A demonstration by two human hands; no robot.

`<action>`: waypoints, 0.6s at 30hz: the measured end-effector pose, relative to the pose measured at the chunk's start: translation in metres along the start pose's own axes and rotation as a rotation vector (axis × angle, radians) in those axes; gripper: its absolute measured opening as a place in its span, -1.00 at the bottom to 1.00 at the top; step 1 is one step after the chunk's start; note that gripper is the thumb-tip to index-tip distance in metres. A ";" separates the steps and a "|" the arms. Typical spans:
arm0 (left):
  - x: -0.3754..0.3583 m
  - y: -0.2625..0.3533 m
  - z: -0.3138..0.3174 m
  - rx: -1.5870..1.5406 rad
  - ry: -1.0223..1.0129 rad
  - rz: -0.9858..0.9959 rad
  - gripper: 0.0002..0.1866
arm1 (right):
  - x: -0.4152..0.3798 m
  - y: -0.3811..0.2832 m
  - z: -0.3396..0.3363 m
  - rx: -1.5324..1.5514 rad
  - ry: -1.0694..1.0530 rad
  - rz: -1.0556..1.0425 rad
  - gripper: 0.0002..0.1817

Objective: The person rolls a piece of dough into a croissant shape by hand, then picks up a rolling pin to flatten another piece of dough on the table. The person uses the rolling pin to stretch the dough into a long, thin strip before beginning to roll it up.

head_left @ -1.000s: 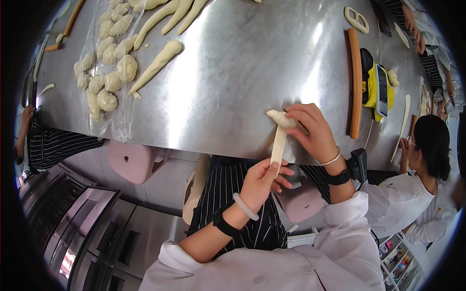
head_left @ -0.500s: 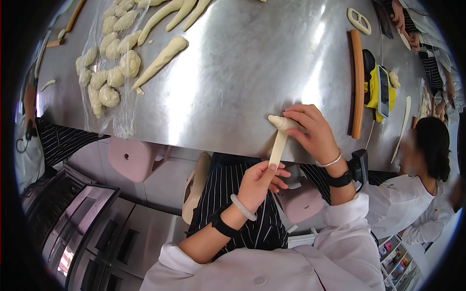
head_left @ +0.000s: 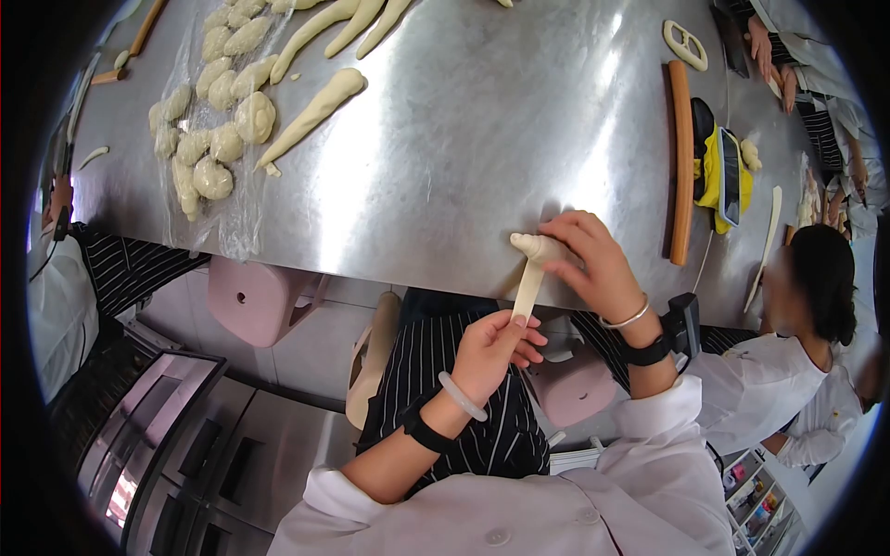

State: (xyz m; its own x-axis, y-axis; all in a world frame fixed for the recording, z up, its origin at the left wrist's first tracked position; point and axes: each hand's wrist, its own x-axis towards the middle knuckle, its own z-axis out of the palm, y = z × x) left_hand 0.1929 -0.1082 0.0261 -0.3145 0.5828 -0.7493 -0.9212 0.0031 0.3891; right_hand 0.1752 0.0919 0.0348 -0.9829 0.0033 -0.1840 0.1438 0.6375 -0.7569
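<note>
A strip of dough [head_left: 527,292] hangs over the near edge of the steel table, its far end coiled into a ridged roll [head_left: 535,246] on the tabletop. My left hand [head_left: 491,352] pinches the strip's lower end between thumb and fingers, just off the edge. Curved around the right side of the roll is my right hand [head_left: 593,264], fingers on the far side and thumb on the near side. Part of the roll is hidden behind those fingers.
At the left, dough pieces [head_left: 222,144] lie under clear plastic film, beside a tapered dough piece [head_left: 315,116]. A wooden rolling pin [head_left: 681,162] and a phone [head_left: 730,176] on yellow cloth lie right. A pink chair [head_left: 255,301] is below the edge; a co-worker [head_left: 765,371] sits right.
The coiled roll has come slightly nearer the table's edge, and the strip shows a little shorter. My right hand has shifted slightly toward me; my left hand keeps its pinch.
</note>
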 end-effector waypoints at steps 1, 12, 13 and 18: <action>0.000 0.000 0.000 -0.001 -0.001 0.001 -0.70 | 0.001 0.002 -0.002 0.112 -0.002 0.073 -0.58; -0.001 0.007 0.007 0.032 -0.005 0.052 -0.69 | 0.014 -0.004 -0.010 -0.085 0.005 -0.020 -0.63; 0.000 0.010 0.008 0.034 -0.005 0.057 -0.69 | 0.017 -0.002 -0.012 -0.047 0.031 -0.009 -0.63; 0.023 0.036 0.014 0.062 -0.012 0.153 -0.68 | 0.049 0.007 -0.023 -0.084 0.144 -0.108 -0.62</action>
State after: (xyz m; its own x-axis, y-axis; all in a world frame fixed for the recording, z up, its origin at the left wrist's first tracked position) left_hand 0.1555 -0.0837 0.0303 -0.4465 0.5902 -0.6725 -0.8470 -0.0364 0.5304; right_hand 0.1256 0.1146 0.0349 -0.9993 0.0377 -0.0086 0.0326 0.7021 -0.7113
